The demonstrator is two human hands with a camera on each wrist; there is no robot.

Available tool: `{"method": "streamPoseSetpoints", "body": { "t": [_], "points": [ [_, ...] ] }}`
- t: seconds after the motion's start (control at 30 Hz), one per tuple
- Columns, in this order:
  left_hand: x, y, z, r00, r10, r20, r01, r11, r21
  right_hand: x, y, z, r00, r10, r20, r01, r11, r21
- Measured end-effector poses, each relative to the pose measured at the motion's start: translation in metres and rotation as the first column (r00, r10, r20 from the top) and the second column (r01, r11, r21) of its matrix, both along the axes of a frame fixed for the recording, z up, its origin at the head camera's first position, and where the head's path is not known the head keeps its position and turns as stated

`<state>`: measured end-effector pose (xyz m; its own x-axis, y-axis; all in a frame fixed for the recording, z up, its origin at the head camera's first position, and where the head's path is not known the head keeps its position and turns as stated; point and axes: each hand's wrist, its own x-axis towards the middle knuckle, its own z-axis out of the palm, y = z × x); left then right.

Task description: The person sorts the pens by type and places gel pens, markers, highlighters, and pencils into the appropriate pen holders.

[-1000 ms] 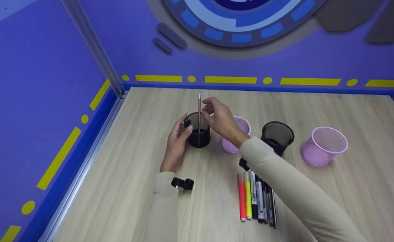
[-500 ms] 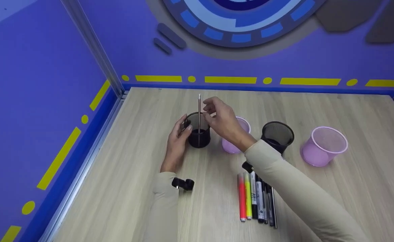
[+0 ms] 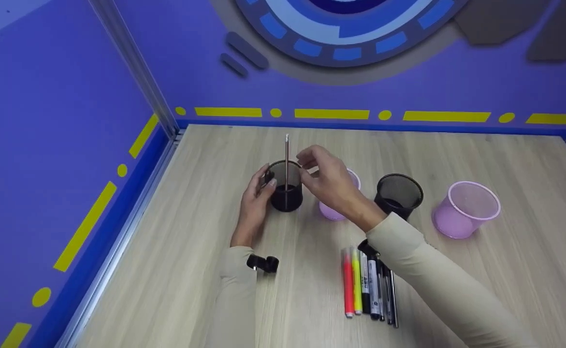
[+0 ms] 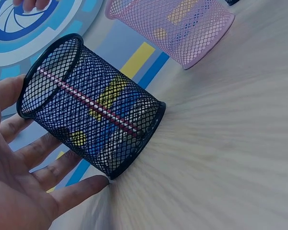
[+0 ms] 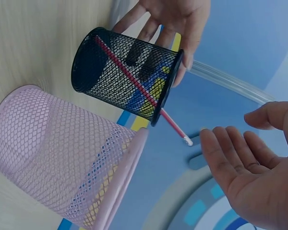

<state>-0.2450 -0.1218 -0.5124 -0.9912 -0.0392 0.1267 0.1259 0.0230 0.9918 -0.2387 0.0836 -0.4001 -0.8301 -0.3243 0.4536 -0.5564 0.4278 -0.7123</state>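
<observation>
A black mesh pen cup point(image 3: 290, 200) stands upright at the left of the row. My left hand point(image 3: 253, 208) holds its left side, thumb in front and fingers spread behind the mesh point(image 4: 110, 105). Inside leans a slim reddish pencil point(image 3: 287, 152), its white end sticking up past the rim. Just right of that rim is my right hand point(image 3: 328, 181), fingers loosely bent and nothing in them. In the right wrist view, a gap separates the right fingertips point(image 5: 209, 139) from the pencil's white end point(image 5: 188, 141). A pink mesh cup point(image 3: 332, 212) is partly hidden behind the right hand.
Farther right stand another black mesh cup point(image 3: 399, 193) and another pink one point(image 3: 459, 222). Nearer on the wooden table point(image 3: 166, 270) lies a row of several pens and markers, with a red marker point(image 3: 348, 290) and a yellow marker point(image 3: 357, 290) at its left. Blue walls point(image 3: 176, 58) border the table.
My right hand has drawn away from the pencil, moving right and slightly down. The left hand, cup and pencil look unmoved.
</observation>
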Motion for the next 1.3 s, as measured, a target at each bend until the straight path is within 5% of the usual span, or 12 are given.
{"method": "streamPoseSetpoints", "body": {
  "t": [1.3],
  "points": [
    [-0.004, 0.0, -0.004, 0.999, -0.027, -0.024, 0.028, 0.997, 0.076, 0.046, 0.058, -0.017, 0.994, -0.003, 0.105, -0.02, 0.977, 0.21]
  ]
}}
